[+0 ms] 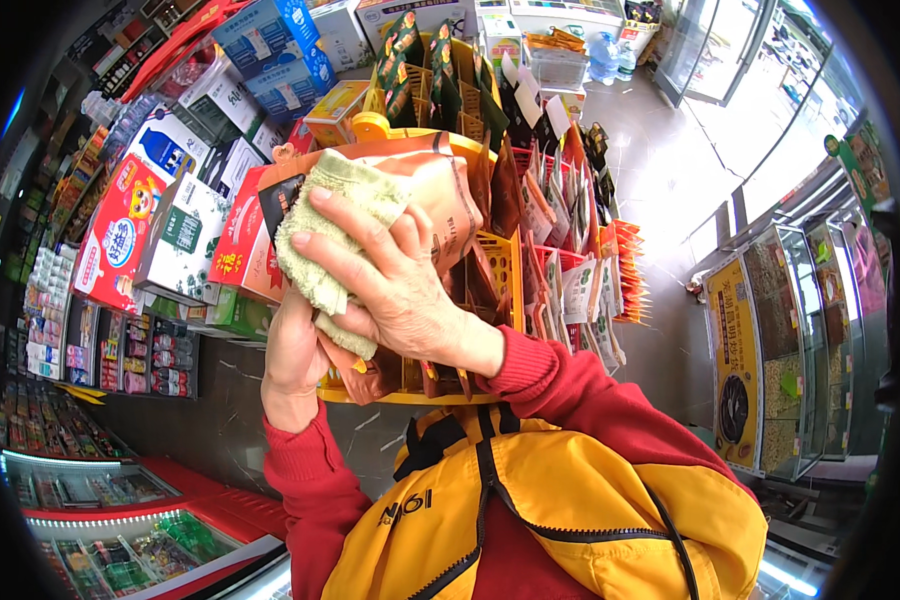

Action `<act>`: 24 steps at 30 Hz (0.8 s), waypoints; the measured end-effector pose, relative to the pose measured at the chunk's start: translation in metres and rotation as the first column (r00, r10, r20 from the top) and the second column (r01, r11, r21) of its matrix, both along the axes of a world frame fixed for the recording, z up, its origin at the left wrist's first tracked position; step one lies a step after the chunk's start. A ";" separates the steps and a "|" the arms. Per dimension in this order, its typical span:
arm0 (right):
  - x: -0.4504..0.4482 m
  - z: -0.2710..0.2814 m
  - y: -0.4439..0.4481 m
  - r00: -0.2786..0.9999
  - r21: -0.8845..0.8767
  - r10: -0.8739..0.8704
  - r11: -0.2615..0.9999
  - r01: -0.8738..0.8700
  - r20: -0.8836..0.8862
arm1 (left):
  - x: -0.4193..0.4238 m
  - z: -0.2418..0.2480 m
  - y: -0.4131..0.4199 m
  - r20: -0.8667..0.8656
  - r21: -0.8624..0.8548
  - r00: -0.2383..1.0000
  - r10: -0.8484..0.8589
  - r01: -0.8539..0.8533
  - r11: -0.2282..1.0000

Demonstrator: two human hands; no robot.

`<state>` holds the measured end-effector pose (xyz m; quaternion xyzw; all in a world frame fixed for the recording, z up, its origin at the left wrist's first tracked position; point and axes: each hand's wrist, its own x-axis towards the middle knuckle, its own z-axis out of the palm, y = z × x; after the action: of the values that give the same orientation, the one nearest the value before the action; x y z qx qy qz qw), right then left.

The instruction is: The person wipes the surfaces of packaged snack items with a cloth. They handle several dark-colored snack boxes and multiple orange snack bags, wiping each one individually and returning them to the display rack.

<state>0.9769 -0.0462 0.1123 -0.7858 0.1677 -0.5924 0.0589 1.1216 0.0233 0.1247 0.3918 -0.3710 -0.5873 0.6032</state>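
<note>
My right hand [412,292] presses a folded, pale green terry cloth [330,214] flat against an orange-brown snack pouch [450,202]. Its fingers are spread over the cloth. At the pouch's lower left side is my left hand [292,356], which grips it from beneath, its fingers mostly hidden by cloth and pouch. The pouch is raised over a yellow plastic basket rack [514,277], where more brown pouches [487,281] stand upright in rows.
Red baskets of pouches [570,259] stand to the right, with stacked drink cartons [184,232] to the left. Glass-fronted bulk bins [784,337] line the right side. An open-topped chiller [135,547] is at lower left, and a glass door [712,45] at upper right.
</note>
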 end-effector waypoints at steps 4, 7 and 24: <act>-0.027 -0.007 -0.033 0.985 0.160 -0.171 0.974 0.163 0.036 | -0.011 -0.008 0.000 -0.115 -0.097 0.982 -0.151 0.140 0.985; -0.053 -0.023 -0.067 0.968 0.236 -0.206 0.957 0.169 0.141 | -0.012 -0.012 0.001 -0.131 -0.032 0.991 0.031 -0.036 0.999; -0.118 0.004 -0.027 0.970 0.261 0.011 0.962 -0.076 0.241 | -0.034 -0.006 -0.008 0.080 0.002 0.983 -0.167 0.167 0.986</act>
<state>0.8590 -0.0730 0.1164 -0.6974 0.2208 -0.6525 0.1975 1.0876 0.0153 0.1184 0.3813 -0.4277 -0.6188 0.5373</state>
